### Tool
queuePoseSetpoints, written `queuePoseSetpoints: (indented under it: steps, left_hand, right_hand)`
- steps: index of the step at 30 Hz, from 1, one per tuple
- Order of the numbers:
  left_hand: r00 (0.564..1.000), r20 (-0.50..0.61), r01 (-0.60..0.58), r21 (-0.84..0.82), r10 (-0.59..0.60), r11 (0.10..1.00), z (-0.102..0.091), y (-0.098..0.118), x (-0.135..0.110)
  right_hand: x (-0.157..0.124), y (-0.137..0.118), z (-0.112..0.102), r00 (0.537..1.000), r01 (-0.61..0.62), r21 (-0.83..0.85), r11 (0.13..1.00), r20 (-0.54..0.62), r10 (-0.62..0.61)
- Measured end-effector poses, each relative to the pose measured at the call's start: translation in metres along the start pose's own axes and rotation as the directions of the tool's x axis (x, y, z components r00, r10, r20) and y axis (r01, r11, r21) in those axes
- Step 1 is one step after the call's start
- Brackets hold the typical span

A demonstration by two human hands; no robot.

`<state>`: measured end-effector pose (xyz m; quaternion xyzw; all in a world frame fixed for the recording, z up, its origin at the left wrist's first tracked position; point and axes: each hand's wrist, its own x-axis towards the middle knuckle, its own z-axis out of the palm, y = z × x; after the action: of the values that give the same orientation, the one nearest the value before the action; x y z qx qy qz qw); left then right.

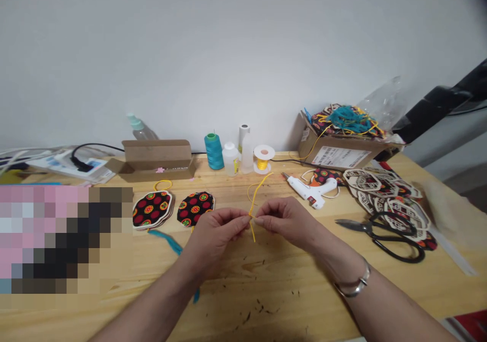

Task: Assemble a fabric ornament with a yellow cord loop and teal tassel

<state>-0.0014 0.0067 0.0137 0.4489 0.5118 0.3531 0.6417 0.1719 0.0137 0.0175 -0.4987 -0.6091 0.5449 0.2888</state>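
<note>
Both of my hands meet over the middle of the wooden table, pinching a yellow cord (pixel 260 185). Thumb and fingertips of my left hand (pixel 218 233) are closed on it near a small knot or crossing. My right hand (pixel 285 220), also in a pinch, grips the cord just to the right. Loose ends stick up above the fingers and hang below them. Left of my hands lie two dark patterned fabric pieces, one round piece (pixel 196 208) and one on a pale backing (pixel 152 209). A teal tassel (pixel 167 239) runs partly under my left forearm.
Black-handled scissors (pixel 384 233) and a white glue gun (pixel 314 189) lie to the right, beside stacked wooden cutouts (pixel 395 200). Behind stand a teal thread cone (pixel 213 151), bottles (pixel 230 159), a yellow cord spool (pixel 263 158), an open cardboard box (pixel 158 154) and a filled carton (pixel 338 154).
</note>
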Motion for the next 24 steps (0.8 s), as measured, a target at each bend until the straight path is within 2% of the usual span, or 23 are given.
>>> queuePoseSetpoints:
  steps: [4, 8, 10, 13, 15, 16, 18, 20, 24]
  left_hand:
    - [0.998, -0.057, 0.000, -0.028, -0.002, 1.000, 0.001, -0.001, -0.001]
    - [0.989, -0.146, -0.008, -0.058, -0.001, 0.998, 0.002, -0.004, 0.000]
    - [0.988, -0.146, 0.025, -0.123, -0.043, 0.992, 0.004, -0.006, 0.001]
    - [0.986, -0.150, 0.038, -0.197, -0.068, 0.980, 0.006, -0.009, 0.002]
    - [0.987, -0.134, 0.046, -0.266, -0.084, 0.963, 0.007, -0.011, 0.002]
    - [0.988, -0.122, 0.052, -0.304, -0.094, 0.951, 0.007, -0.011, 0.002]
    - [0.989, -0.096, 0.072, -0.366, -0.115, 0.928, 0.007, -0.012, 0.002]
    - [0.988, -0.076, 0.095, -0.399, -0.136, 0.912, 0.007, -0.012, 0.001]
    - [0.985, -0.047, 0.134, -0.416, -0.169, 0.899, 0.008, -0.013, 0.001]
  right_hand:
    - [-0.006, -0.004, 0.007, 0.995, 0.058, -0.115, 0.992, -0.080, -0.067]
    - [-0.016, -0.001, 0.023, 0.959, 0.196, -0.333, 0.922, -0.134, -0.251]
    - [-0.020, 0.003, 0.030, 0.912, 0.272, -0.529, 0.804, -0.125, -0.390]
    - [-0.023, 0.011, 0.038, 0.804, 0.351, -0.805, 0.479, -0.003, -0.595]
    - [-0.024, 0.013, 0.040, 0.745, 0.357, -0.896, 0.263, 0.103, -0.659]
    - [-0.025, 0.013, 0.041, 0.726, 0.349, -0.919, 0.183, 0.142, -0.673]
    - [-0.025, 0.011, 0.042, 0.702, 0.329, -0.941, 0.076, 0.190, -0.687]
    - [-0.025, 0.009, 0.043, 0.690, 0.312, -0.950, 0.011, 0.219, -0.690]
    - [-0.026, 0.009, 0.045, 0.692, 0.313, -0.948, -0.055, 0.267, -0.671]
